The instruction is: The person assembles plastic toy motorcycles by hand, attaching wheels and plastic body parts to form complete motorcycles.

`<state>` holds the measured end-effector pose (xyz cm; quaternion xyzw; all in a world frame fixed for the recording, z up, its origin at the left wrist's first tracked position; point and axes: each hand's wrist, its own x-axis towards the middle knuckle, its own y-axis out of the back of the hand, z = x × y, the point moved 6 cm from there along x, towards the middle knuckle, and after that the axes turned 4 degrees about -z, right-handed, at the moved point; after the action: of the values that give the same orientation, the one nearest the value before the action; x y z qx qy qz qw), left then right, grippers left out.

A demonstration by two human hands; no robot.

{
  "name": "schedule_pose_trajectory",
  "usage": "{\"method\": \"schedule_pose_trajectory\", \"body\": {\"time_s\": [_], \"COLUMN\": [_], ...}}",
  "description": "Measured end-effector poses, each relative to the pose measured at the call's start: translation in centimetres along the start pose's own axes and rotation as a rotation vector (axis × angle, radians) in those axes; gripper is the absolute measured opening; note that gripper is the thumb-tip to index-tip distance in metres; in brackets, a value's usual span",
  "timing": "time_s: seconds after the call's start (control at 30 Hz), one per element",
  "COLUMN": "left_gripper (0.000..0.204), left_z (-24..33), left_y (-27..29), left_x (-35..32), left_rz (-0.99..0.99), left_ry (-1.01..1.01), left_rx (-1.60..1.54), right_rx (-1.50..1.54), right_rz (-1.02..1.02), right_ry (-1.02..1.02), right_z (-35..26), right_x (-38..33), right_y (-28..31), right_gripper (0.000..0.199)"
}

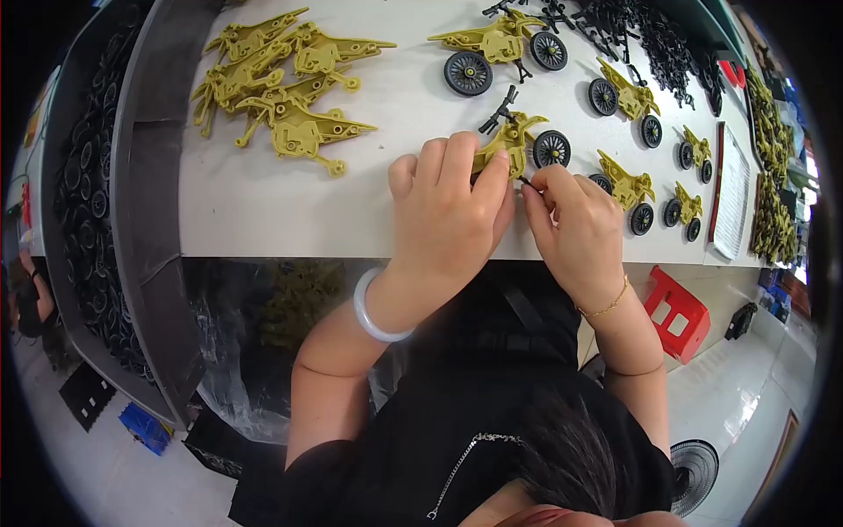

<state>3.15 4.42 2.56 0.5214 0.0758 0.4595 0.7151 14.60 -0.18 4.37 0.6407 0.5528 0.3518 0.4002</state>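
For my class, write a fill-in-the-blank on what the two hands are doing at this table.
1. The left hand covers a yellow toy frame with one black ____ attached.
2. The right hand pinches a small ____ part.
3. The loose frames lie on the table's ____ side.

Missing words: wheel; black; left

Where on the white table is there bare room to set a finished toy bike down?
Bare table runs below the pile of yellow frames, left of the left hand. A smaller gap lies between that pile and the top wheeled bike. Right of the right hand finished bikes crowd the surface; black parts fill the far corner.
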Motion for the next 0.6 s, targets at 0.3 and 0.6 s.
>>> {"method": "schedule_pose_trajectory", "body": {"time_s": [0.3, 0.6], "left_gripper": [0.031, 0.026], "left_z": [-0.2, -0.1], "left_y": [0.0, -0.3], "left_x": [-0.1, 0.0], "left_rz": [0.023, 0.023], "left_ry": [-0.018, -0.016], "left_rx": [-0.004, 0.008], "right_rx": [-0.178, -0.176], "right_rz": [-0.039, -0.308], "right_ry": [0.143, 0.002], "right_z": [-1.2, 0.0], "right_x": [0.5, 1.7], "right_y": [-0.6, -1.5], "right_gripper": [0.013, 0.009]}}
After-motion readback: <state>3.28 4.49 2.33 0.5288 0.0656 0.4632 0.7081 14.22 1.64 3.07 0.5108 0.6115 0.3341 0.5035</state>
